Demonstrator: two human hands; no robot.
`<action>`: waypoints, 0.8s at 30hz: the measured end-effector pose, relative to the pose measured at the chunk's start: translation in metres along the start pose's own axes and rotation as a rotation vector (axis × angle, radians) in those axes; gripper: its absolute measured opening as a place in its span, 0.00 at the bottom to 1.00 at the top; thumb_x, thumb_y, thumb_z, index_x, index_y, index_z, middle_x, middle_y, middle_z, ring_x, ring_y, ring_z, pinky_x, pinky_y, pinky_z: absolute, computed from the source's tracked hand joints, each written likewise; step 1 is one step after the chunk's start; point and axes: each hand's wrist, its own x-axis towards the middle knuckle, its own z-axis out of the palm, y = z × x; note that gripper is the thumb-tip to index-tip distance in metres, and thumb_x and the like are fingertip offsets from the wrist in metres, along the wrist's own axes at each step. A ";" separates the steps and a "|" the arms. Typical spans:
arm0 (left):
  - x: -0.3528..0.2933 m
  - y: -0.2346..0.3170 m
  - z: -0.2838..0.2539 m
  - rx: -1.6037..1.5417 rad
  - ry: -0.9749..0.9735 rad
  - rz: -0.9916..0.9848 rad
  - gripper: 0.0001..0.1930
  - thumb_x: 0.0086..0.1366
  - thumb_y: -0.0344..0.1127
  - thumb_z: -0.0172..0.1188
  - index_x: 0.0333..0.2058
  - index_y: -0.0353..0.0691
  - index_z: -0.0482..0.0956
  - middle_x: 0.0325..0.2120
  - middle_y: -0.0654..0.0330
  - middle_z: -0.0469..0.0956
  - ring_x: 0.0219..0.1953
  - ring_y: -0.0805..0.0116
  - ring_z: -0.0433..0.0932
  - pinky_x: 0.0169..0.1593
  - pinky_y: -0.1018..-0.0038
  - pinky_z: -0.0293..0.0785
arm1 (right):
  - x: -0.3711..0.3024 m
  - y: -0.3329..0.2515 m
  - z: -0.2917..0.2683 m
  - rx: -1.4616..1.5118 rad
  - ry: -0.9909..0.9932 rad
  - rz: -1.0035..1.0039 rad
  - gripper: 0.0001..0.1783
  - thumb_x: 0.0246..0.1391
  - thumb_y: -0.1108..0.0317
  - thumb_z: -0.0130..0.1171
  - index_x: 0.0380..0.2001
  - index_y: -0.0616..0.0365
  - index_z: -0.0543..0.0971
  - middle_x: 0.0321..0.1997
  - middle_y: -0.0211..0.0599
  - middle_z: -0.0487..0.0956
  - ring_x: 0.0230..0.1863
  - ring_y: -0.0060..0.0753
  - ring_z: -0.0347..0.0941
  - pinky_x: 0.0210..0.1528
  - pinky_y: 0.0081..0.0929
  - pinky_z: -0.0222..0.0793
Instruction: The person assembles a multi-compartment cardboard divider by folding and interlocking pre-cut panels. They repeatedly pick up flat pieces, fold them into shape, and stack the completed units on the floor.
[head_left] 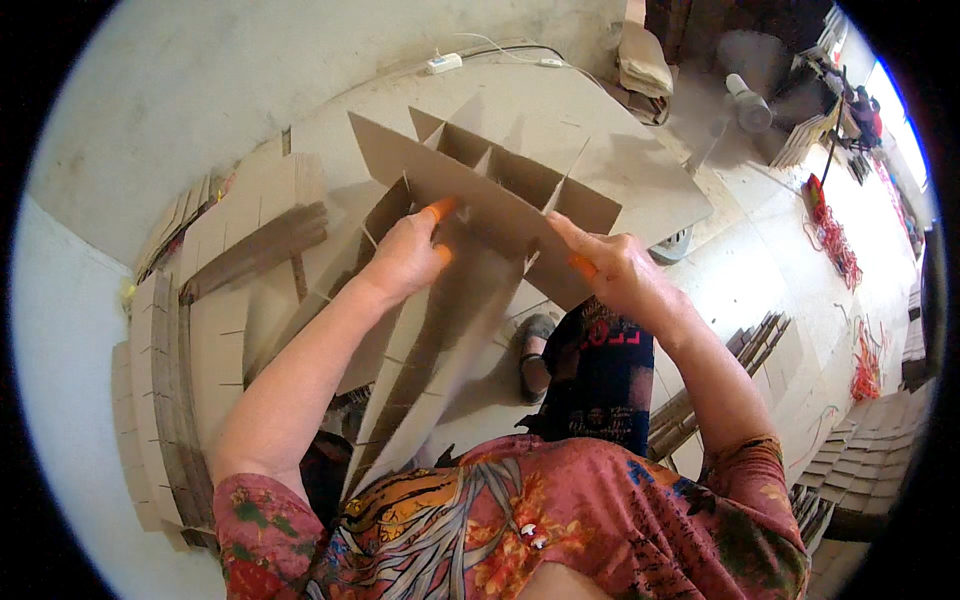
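A brown cardboard divider [492, 205] of interlocked slotted strips stands tilted at the table's near edge, its cells showing on the far side. My left hand [408, 252] grips the near long strip toward its left part, with orange covers on the fingertips. At the strip's right part my right hand [618, 268] is closed on the edge, its index finger along the top and an orange cover on another finger. Long slotted cardboard strips [425, 370] lean below my left hand, running toward my lap. Some fingers are hidden behind the cardboard.
Stacks of slotted cardboard [258, 235] lie along the left of the pale table [640, 135]. A white power strip [444, 63] sits near the wall with cords. Red string bundles [832, 235] and more cardboard stacks [870, 450] lie on the floor at right. A fan-like object [748, 100] stands beyond.
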 end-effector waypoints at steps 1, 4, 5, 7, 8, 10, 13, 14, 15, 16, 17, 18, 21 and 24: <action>0.000 -0.003 -0.002 -0.025 -0.023 -0.034 0.23 0.50 0.26 0.53 0.48 0.28 0.69 0.31 0.38 0.75 0.37 0.47 0.76 0.41 0.61 0.71 | 0.001 -0.001 0.000 0.008 -0.029 0.013 0.32 0.48 0.78 0.53 0.59 0.49 0.63 0.36 0.53 0.77 0.35 0.56 0.74 0.37 0.38 0.71; -0.009 -0.011 -0.005 0.057 0.025 -0.047 0.20 0.50 0.27 0.54 0.44 0.28 0.72 0.31 0.38 0.76 0.37 0.46 0.76 0.41 0.60 0.72 | 0.009 -0.012 -0.006 -0.051 -0.035 0.039 0.32 0.48 0.79 0.53 0.59 0.49 0.64 0.36 0.53 0.77 0.35 0.55 0.74 0.37 0.38 0.71; -0.009 -0.009 -0.004 0.108 0.056 -0.019 0.18 0.50 0.27 0.54 0.42 0.28 0.73 0.31 0.38 0.76 0.37 0.45 0.76 0.41 0.60 0.72 | 0.009 -0.010 -0.005 -0.040 -0.033 0.028 0.32 0.48 0.79 0.53 0.58 0.50 0.64 0.36 0.53 0.77 0.35 0.55 0.74 0.37 0.38 0.71; -0.007 -0.001 -0.002 0.138 0.032 -0.066 0.18 0.50 0.27 0.54 0.41 0.28 0.73 0.31 0.38 0.76 0.36 0.44 0.76 0.41 0.59 0.73 | 0.006 -0.004 -0.002 -0.016 -0.027 0.004 0.31 0.48 0.79 0.53 0.58 0.51 0.65 0.37 0.53 0.77 0.35 0.55 0.74 0.37 0.38 0.71; -0.007 0.005 -0.003 0.157 0.022 -0.092 0.17 0.50 0.27 0.55 0.40 0.28 0.73 0.30 0.38 0.76 0.36 0.44 0.76 0.41 0.58 0.73 | 0.006 -0.004 -0.002 -0.022 -0.025 0.007 0.31 0.48 0.79 0.53 0.58 0.51 0.65 0.37 0.53 0.77 0.35 0.55 0.74 0.37 0.38 0.71; -0.007 0.016 -0.010 0.302 0.009 -0.164 0.16 0.50 0.27 0.54 0.40 0.28 0.74 0.30 0.38 0.76 0.36 0.44 0.75 0.40 0.58 0.73 | 0.006 -0.004 -0.002 -0.034 -0.020 0.014 0.31 0.47 0.79 0.53 0.58 0.52 0.65 0.37 0.53 0.77 0.35 0.55 0.74 0.37 0.38 0.71; -0.012 0.009 -0.012 0.254 0.009 -0.159 0.15 0.50 0.28 0.55 0.38 0.28 0.74 0.29 0.39 0.76 0.35 0.44 0.76 0.40 0.58 0.73 | 0.003 -0.011 -0.005 -0.057 -0.027 -0.042 0.32 0.47 0.80 0.53 0.58 0.53 0.65 0.37 0.53 0.77 0.34 0.56 0.74 0.37 0.38 0.71; -0.012 0.006 -0.011 0.196 0.018 -0.135 0.15 0.50 0.28 0.55 0.38 0.28 0.75 0.29 0.39 0.76 0.35 0.45 0.76 0.40 0.59 0.73 | 0.002 -0.011 -0.003 -0.031 -0.035 -0.035 0.32 0.47 0.80 0.53 0.58 0.53 0.65 0.37 0.53 0.77 0.34 0.56 0.74 0.37 0.38 0.71; -0.012 0.004 -0.009 0.095 0.014 -0.086 0.15 0.51 0.29 0.57 0.38 0.28 0.75 0.29 0.41 0.76 0.35 0.46 0.76 0.40 0.59 0.73 | 0.001 -0.010 0.000 -0.004 -0.044 -0.028 0.32 0.47 0.80 0.53 0.58 0.53 0.65 0.37 0.52 0.77 0.34 0.56 0.74 0.36 0.38 0.71; -0.012 0.002 -0.007 -0.006 0.010 -0.038 0.15 0.51 0.30 0.58 0.38 0.28 0.75 0.29 0.42 0.77 0.35 0.47 0.76 0.39 0.60 0.72 | 0.000 -0.010 0.002 0.024 -0.053 -0.022 0.31 0.47 0.80 0.53 0.58 0.53 0.65 0.37 0.52 0.77 0.34 0.56 0.73 0.36 0.38 0.71; -0.011 0.006 -0.010 -0.103 0.006 0.012 0.15 0.51 0.31 0.60 0.37 0.28 0.75 0.29 0.43 0.77 0.35 0.48 0.77 0.39 0.60 0.72 | 0.001 -0.009 0.002 0.016 -0.046 -0.005 0.31 0.47 0.80 0.52 0.58 0.53 0.65 0.37 0.53 0.77 0.34 0.57 0.73 0.36 0.37 0.71; -0.013 0.009 -0.015 -0.028 0.048 -0.013 0.17 0.51 0.33 0.61 0.38 0.28 0.75 0.29 0.45 0.77 0.35 0.49 0.77 0.39 0.61 0.72 | 0.001 -0.009 0.000 0.010 -0.038 0.013 0.31 0.47 0.80 0.52 0.58 0.53 0.65 0.37 0.53 0.77 0.34 0.57 0.73 0.36 0.37 0.71; -0.015 0.013 -0.033 0.222 0.230 -0.020 0.19 0.51 0.37 0.64 0.40 0.31 0.75 0.29 0.49 0.78 0.35 0.51 0.76 0.38 0.63 0.72 | 0.001 -0.005 -0.002 -0.019 -0.023 0.022 0.31 0.47 0.80 0.52 0.57 0.53 0.65 0.37 0.54 0.77 0.34 0.57 0.73 0.36 0.37 0.71; -0.003 -0.022 -0.057 0.401 0.361 0.019 0.20 0.52 0.36 0.64 0.43 0.37 0.76 0.32 0.49 0.77 0.34 0.51 0.75 0.38 0.62 0.72 | -0.002 -0.004 -0.001 -0.017 -0.025 0.032 0.30 0.48 0.80 0.52 0.57 0.53 0.66 0.36 0.55 0.76 0.34 0.58 0.73 0.36 0.37 0.70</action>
